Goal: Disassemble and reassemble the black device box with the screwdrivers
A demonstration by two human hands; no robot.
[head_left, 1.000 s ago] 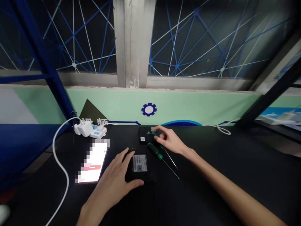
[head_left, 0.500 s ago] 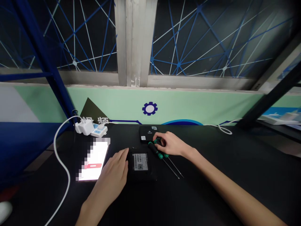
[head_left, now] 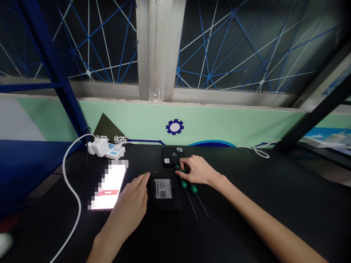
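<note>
Two screwdrivers with black and green handles lie side by side, the left one (head_left: 183, 184) and the right one (head_left: 194, 189), their thin shafts pointing toward me. My right hand (head_left: 199, 170) is closed over their handle ends, thumb and fingers curled around them; its fingers partly hide the handles. A flat black drive (head_left: 176, 202) with a white printed label (head_left: 163, 189) lies to the left of the screwdrivers. Along the drive's left edge rests my left hand (head_left: 133, 201), fingers stretched out and touching or very near that edge. Tiny screw-like bits (head_left: 156, 172) lie just behind the drive.
A black case with stickers (head_left: 172, 153) lies behind the screwdrivers. At left are a lit tablet-like screen (head_left: 113, 182), a white power strip with a plug (head_left: 102, 148) and a looping white cable (head_left: 67, 182). The wall (head_left: 219, 124) bounds the black table's back.
The screwdrivers have turned under my right hand, their tips swinging left and toward me, and they lie more nearly parallel. My left hand and the drive have stayed nearly still.
</note>
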